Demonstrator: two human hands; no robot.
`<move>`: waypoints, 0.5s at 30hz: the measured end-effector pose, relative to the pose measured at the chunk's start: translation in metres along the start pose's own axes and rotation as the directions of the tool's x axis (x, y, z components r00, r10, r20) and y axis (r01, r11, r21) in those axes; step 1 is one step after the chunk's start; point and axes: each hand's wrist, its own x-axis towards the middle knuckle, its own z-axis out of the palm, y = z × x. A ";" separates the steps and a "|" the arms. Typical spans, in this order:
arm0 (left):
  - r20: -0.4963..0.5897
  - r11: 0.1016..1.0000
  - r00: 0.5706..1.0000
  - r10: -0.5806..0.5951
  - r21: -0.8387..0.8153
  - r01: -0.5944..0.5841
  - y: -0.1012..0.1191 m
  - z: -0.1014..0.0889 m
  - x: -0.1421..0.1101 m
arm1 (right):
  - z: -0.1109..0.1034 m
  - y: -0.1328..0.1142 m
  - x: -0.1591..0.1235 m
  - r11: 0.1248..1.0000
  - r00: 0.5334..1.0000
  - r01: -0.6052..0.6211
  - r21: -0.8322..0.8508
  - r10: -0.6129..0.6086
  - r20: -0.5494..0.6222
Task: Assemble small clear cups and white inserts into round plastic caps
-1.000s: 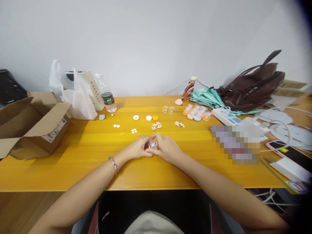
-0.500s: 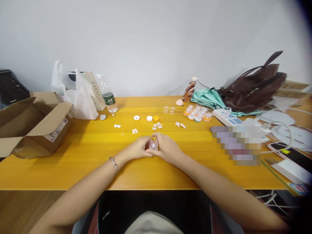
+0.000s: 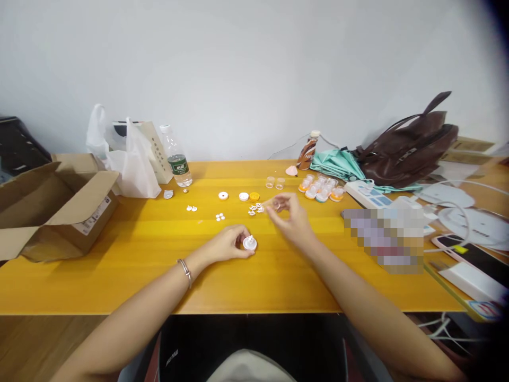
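My left hand [image 3: 233,244] pinches a small white round base [image 3: 250,244] with a raised white piece standing in its middle. Up and to the right of it, my right hand [image 3: 294,218] holds a small clear plastic cover [image 3: 277,205] between thumb and fingers, apart from the base. Close beside that hand lie several small white patterned pieces [image 3: 254,208]. Farther back are a white round base [image 3: 243,197], a yellow round base [image 3: 254,197] and another white one [image 3: 223,196]. Two clear covers [image 3: 275,183] stand beyond my right hand.
Several assembled clear-topped pieces [image 3: 321,188] stand right of centre. Small white discs [image 3: 220,217] lie left of centre. An open cardboard box [image 3: 59,207], a white plastic bag [image 3: 137,167] and a water bottle [image 3: 178,159] stand at left; a brown bag [image 3: 409,151] and power strip [image 3: 368,195] at right.
My right hand has moved up and right, away from my left hand, lifting the clear cover off the white base. My left hand stays in place with the base now exposed.
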 end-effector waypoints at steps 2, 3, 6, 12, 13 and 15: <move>0.003 1.000 1.000 -0.001 -0.002 0.001 0.001 -0.001 0.000 | -0.011 0.025 0.023 0.995 0.993 -0.094 -0.034 0.091 -0.076; 0.005 1.000 1.000 -0.002 -0.003 0.002 0.002 -0.001 -0.001 | -0.017 0.038 0.035 0.986 0.987 -0.150 -0.076 0.144 -0.076; 0.009 1.000 1.000 -0.002 -0.009 0.002 0.003 -0.002 -0.001 | -0.028 0.075 0.067 0.881 0.948 -0.296 -0.368 0.318 -0.001; 0.033 1.000 0.999 -0.005 0.001 0.005 0.002 -0.003 -0.001 | -0.017 0.106 0.096 0.775 0.897 -0.360 -0.520 0.441 0.036; 0.035 1.000 0.999 -0.002 0.007 0.001 0.002 -0.004 -0.002 | -0.014 0.107 0.097 0.764 0.889 -0.373 -0.527 0.457 0.035; 0.029 1.000 1.000 0.003 0.021 -0.004 0.001 -0.004 -0.002 | -0.009 0.109 0.097 0.747 0.874 -0.395 -0.535 0.486 0.032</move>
